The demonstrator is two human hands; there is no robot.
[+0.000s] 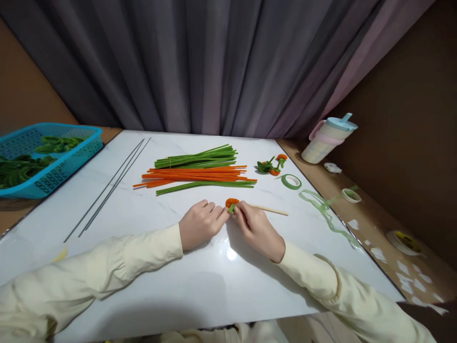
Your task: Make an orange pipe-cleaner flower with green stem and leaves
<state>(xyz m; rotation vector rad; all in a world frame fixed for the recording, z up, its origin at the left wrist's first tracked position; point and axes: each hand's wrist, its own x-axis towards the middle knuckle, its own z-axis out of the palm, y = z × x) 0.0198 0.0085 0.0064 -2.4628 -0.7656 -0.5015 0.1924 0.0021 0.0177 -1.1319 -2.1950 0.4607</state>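
Observation:
Between my two hands, above the middle of the white table, is a small orange pipe-cleaner flower (232, 202) with a short green stem (232, 208). My left hand (203, 223) is closed, its fingertips pinching at the flower's left side. My right hand (257, 228) pinches the flower and its stem from the right. A thin wooden stick (271, 209) lies just behind my right hand, its left end hidden. Beyond my hands lie orange pipe cleaners (196, 175) and green pipe cleaners (200, 157), with a few more green ones in front.
Finished orange and green pieces (273, 165) lie at back right, beside a roll of green tape (291, 181) and loose green tape strips (326, 209). Long dark wires (114, 183) lie left. A blue basket (67, 164) holds green pieces. A tumbler (328, 138) stands right, near paper scraps (403, 267).

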